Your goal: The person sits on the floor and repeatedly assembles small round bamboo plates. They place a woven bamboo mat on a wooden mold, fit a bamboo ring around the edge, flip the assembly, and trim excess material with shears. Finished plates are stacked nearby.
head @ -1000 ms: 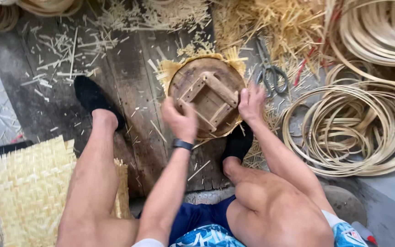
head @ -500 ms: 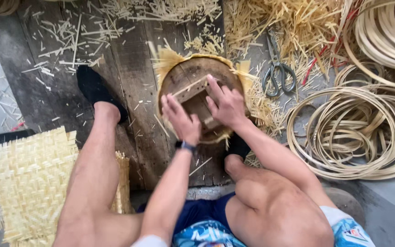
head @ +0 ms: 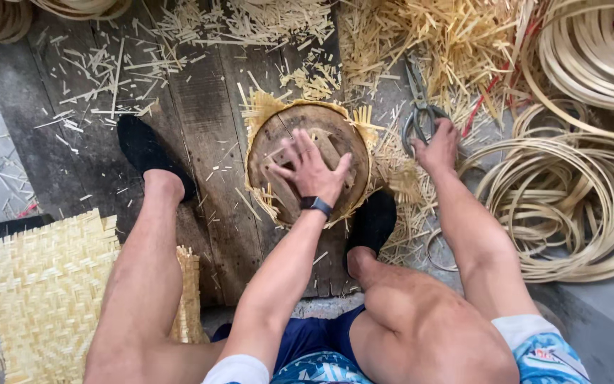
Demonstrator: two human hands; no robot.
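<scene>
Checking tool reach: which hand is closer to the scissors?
Right. The right hand rests on the scissors at their handles; the left hand lies flat on the round wooden mould, well apart from them.

Left hand (head: 312,171) spread flat, fingers splayed; right hand (head: 436,148) stretched forward, grip curled downward

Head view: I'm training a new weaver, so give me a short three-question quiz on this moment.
1. True or false: the left hand lies flat on the round mould.
2. What does the right hand touch? A) woven mat B) scissors C) shoe
3. What lies right of the right arm?

Key: 1 true; 2 B; 3 cane coils.
</scene>
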